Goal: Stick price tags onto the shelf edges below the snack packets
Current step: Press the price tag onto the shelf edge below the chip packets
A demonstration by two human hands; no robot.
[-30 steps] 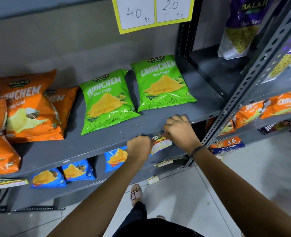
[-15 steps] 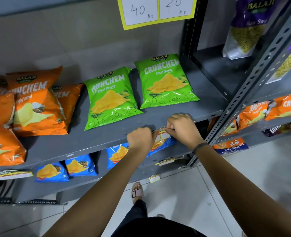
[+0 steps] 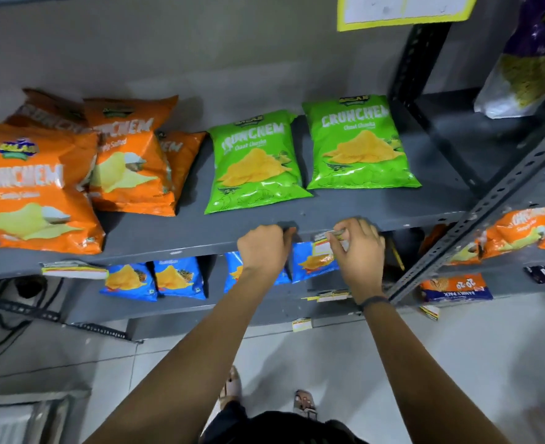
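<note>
Two green Crunchem packets (image 3: 255,161) (image 3: 359,144) lie on the grey shelf (image 3: 181,232), with orange packets (image 3: 34,190) to their left. My right hand (image 3: 359,248) pinches a small white, yellow and red price tag (image 3: 322,243) against the shelf's front edge, below the right green packet. My left hand (image 3: 263,248) is a closed fist at the same edge, a little left of the tag and apart from it. I cannot see anything inside the fist.
Another tag (image 3: 72,269) sits on the shelf edge under the orange packets. Blue packets (image 3: 156,278) lie on the lower shelf, with tags (image 3: 332,295) (image 3: 301,325) on lower edges. A perforated steel upright (image 3: 476,216) stands just right of my right hand.
My hands, together on the tag before, have drawn apart. The left hand slid left off the tag; the right hand keeps it at the shelf edge. The view has shifted left.
</note>
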